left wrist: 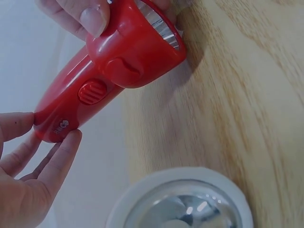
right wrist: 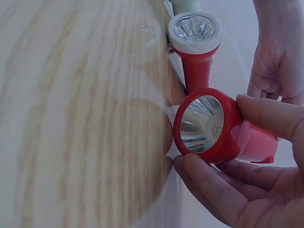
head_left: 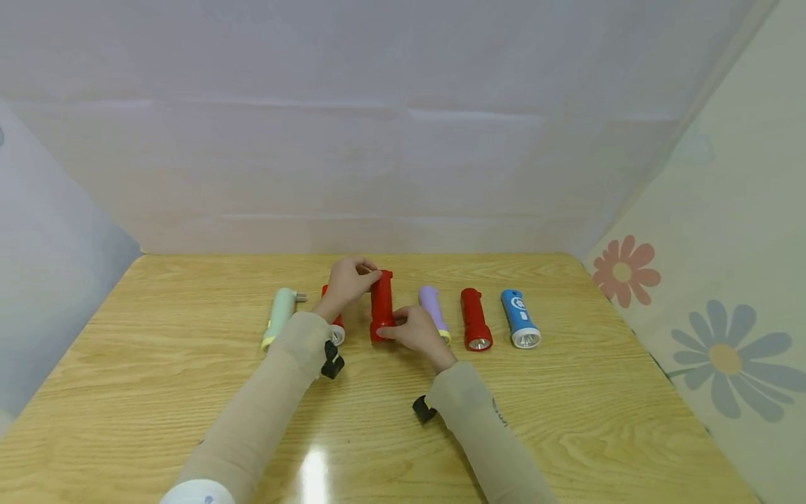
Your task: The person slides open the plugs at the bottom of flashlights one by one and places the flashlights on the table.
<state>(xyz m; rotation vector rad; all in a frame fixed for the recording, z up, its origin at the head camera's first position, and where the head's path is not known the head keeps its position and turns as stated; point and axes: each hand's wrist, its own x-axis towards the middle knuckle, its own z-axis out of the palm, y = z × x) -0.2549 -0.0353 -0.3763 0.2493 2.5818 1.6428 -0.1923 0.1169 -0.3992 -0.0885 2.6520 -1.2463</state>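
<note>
Both hands hold one all-red flashlight (head_left: 381,308) near the middle of the table. My left hand (head_left: 346,285) pinches its tail end between thumb and fingers, and my right hand (head_left: 418,330) grips the lamp head. In the left wrist view the red flashlight (left wrist: 95,85) shows a ridged slide switch on its barrel. From the right wrist the reflector of the flashlight (right wrist: 204,124) faces the camera, just above the wood. Beside it, partly hidden by my left arm, lies a red flashlight with a white rim (head_left: 337,332).
A pale green flashlight (head_left: 280,315) with plug prongs out lies at left. To the right lie a purple flashlight (head_left: 432,306), another red flashlight (head_left: 475,318) and a blue flashlight (head_left: 520,318). The wooden table (head_left: 352,434) meets a pale wall behind.
</note>
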